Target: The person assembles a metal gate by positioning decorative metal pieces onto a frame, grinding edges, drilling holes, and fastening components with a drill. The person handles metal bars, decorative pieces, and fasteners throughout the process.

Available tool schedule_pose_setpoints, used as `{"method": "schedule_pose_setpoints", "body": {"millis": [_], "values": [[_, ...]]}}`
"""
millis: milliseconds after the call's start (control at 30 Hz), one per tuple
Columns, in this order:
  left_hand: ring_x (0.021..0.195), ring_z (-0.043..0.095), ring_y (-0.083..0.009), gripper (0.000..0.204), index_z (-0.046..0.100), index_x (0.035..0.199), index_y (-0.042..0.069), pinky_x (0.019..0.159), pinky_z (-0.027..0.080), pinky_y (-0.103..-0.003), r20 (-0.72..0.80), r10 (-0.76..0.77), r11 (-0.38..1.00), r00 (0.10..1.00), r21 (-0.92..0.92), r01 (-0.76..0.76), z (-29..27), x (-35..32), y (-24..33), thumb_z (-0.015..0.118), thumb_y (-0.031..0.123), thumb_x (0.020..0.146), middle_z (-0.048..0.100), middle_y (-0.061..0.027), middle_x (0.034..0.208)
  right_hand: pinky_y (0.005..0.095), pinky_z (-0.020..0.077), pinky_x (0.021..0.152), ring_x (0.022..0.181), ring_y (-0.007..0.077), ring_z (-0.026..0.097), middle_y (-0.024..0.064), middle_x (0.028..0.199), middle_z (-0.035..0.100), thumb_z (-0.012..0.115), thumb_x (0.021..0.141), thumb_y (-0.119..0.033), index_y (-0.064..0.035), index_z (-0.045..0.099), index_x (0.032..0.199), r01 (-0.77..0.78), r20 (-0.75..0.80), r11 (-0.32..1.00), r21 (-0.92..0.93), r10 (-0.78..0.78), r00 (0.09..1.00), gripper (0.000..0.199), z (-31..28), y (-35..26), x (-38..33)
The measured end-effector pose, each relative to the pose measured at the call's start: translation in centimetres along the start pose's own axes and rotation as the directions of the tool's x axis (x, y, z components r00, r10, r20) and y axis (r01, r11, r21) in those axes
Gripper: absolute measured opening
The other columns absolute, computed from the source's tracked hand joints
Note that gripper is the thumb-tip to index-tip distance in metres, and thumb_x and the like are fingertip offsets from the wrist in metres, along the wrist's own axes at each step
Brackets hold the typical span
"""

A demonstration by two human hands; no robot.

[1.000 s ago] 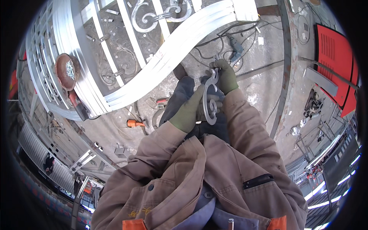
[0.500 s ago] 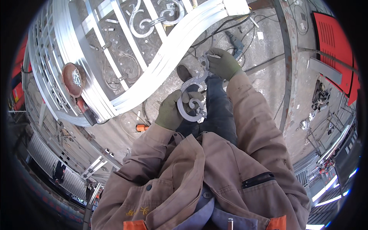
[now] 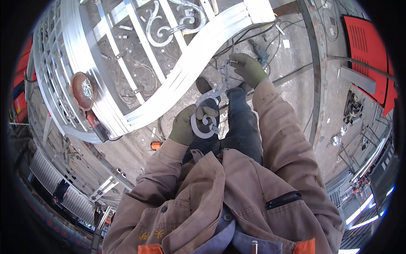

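A grey metal scroll ornament [image 3: 204,135] with curled ends lies over my legs. My left hand [image 3: 183,125], in a green work glove, closes round its near curl, with fingers through the opening. My gloved right hand [image 3: 249,70] is by the ornament's far end, thumb and forefinger pinched together. A small piece seems to be between those fingertips, too small to make out; whether they also touch the scroll I cannot tell. Ahead to the left stands a large silver metal frame [image 3: 169,93] with bars and similar scrolls [image 3: 175,29] fixed between them.
On the frame rests a brown bowl [image 3: 77,95] of small slim metal pieces, beside a red and black tool [image 3: 96,126]. A teal power tool [image 3: 260,53] and cables [image 3: 292,75] lie on the floor. An orange object [image 3: 155,146] is near my left arm; a rusty beam [image 3: 317,84] runs at right.
The scroll's near curl has shifted slightly left and down with my left hand. My right hand's fingers have moved a little off the far end, changing their hold. My view has shifted slightly.
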State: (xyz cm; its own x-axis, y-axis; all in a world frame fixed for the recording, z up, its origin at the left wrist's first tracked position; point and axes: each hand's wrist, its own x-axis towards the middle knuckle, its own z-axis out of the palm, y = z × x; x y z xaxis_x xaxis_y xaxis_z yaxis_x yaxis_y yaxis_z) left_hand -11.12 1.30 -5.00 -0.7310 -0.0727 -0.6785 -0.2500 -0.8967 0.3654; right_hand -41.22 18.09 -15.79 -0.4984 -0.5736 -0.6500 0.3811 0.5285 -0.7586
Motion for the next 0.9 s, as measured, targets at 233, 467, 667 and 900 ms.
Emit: {"method": "schedule_pose_setpoints", "body": {"millis": [233, 467, 667, 900], "values": [[0.096, 0.068, -0.0212, 0.038, 0.072, 0.102, 0.004, 0.093, 0.059, -0.037, -0.029, 0.256, 0.857, 0.966, 0.47, -0.213, 0.5, 1.1, 0.5, 0.053, 0.03, 0.122, 0.083, -0.0139, 0.116, 0.0407, 0.0608, 0.11, 0.133, 0.0307, 0.079, 0.0184, 0.133, 0.083, 0.078, 0.104, -0.003, 0.0019, 0.082, 0.135, 0.126, -0.069, 0.957, -0.261, -0.149, 0.987, 0.032, -1.4, 2.7, 1.2], [0.095, 0.071, -0.0344, 0.017, 0.076, 0.106, 0.003, 0.095, 0.055, -0.049, 0.5, 0.244, 0.248, 0.831, 0.796, -0.552, 5.1, -1.1, 2.5, 0.074, 0.019, 0.108, 0.075, -0.0135, 0.099, 0.0475, 0.0593, 0.109, 0.122, 0.0389, 0.081, 0.0236, 0.129, 0.088, 0.079, 0.101, -0.039, 0.004, 0.085, 0.132, -0.268, -0.493, 0.944, -0.19, 0.145, 0.858, 0.053, -3.5, 1.3, -3.4], [0.103, 0.074, -0.0399, 0.018, 0.075, 0.094, 0.004, 0.097, 0.057, -0.051, 0.609, 0.398, -0.121, 0.686, 0.776, -0.619, 10.3, 1.1, 7.0, 0.086, 0.019, 0.093, 0.076, -0.0145, 0.105, 0.0321, 0.06, 0.095, 0.112, 0.0149, 0.08, 0.0061, 0.113, 0.085, 0.084, 0.11, -0.024, 0.001, 0.085, 0.127, 0.011, -0.362, 0.911, 0.412, 0.152, 0.92, 0.031, -0.9, -14.0, -13.2], [0.121, 0.073, -0.0331, 0.034, 0.088, 0.106, 0.006, 0.108, 0.054, -0.055, 0.608, 0.477, -0.45, 0.635, 0.79, -0.417, 15.5, 8.5, 10.0, 0.086, 0.038, 0.095, 0.08, -0.0097, 0.122, 0.0312, 0.0551, 0.083, 0.094, 0.0101, 0.069, 0.0025, 0.103, 0.081, 0.083, 0.109, -0.021, 0.0001, 0.085, 0.116, 0.051, -0.017, 0.993, 0.103, -0.049, 0.999, 0.022, 0.2, -22.6, -7.8]]}}
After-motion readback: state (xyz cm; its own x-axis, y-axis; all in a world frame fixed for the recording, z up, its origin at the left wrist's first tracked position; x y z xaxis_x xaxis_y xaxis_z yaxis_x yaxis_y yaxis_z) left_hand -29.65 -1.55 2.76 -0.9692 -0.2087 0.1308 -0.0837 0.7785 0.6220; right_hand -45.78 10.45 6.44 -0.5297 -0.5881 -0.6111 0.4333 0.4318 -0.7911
